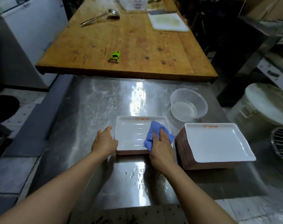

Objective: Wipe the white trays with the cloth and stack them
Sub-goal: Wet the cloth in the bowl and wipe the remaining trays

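Tray under cloth: white rectangular glossy tray point(131, 135), orange logo mark on far rim, reddish-brown underside edge.
Cloth: blue crumpled fabric cloth point(155, 136), plain, no pattern.
Stacked trays: pile of white rectangular trays point(216, 143), orange logo on top one, reddish-brown banding down the stacked edges.
Work surface: grey shiny steel table point(92, 110), bright white glare streaks, clear water droplets.
Board: tan-brown wooden tabletop point(137, 46), dark knots and stains.
Peeler: bright green plastic peeler point(114, 57), black detail, silver blade.
Bowl: clear round plastic bowl point(188, 105), colourless.
Cutting board: white rectangular cutting board point(168, 21), yellowish staining.
Basket: white slotted plastic basket point(134, 3).
Ladle: silver metal ladle point(102, 16).
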Demonstrator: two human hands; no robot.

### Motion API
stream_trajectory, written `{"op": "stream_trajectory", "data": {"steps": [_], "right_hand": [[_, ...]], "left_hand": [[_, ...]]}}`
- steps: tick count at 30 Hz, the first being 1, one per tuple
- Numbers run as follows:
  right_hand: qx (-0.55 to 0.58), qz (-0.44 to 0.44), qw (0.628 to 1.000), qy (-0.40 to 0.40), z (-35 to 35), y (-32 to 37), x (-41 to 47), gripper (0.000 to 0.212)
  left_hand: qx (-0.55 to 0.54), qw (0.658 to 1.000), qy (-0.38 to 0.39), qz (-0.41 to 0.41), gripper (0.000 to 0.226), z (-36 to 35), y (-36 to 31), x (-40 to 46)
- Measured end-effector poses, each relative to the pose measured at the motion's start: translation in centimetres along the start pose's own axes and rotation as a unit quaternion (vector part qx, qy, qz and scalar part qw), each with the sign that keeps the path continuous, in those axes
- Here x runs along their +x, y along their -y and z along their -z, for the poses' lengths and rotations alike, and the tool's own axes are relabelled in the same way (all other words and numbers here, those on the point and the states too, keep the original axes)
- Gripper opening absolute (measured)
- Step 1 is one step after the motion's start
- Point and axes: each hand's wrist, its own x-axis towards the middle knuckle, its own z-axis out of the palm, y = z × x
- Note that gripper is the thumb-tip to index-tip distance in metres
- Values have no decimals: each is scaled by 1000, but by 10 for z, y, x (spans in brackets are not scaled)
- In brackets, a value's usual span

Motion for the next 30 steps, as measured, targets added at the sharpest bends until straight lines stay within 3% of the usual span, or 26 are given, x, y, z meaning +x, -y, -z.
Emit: {"op": "stream_trajectory", "data": {"steps": [4, 11, 20, 25, 30], "right_hand": [[-30, -3, 999, -30, 10, 5, 26, 62], [-28, -22, 993, -111, 3, 18, 58, 58], [-21, 149, 985, -85, -26, 74, 66, 48], [32, 144, 988, -52, -22, 75, 70, 45], [60, 168, 984, -1, -24, 61, 51, 32]], "left_hand": [[-8, 998, 10, -62, 65, 1, -1, 4], [-97, 994, 29, -49, 72, -1, 6, 9], [-98, 993, 28, -61, 73, -8, 13, 10], [-82, 994, 32, -71, 69, -8, 14, 9], [-234, 966, 98, -47, 66, -6, 19, 5]]}}
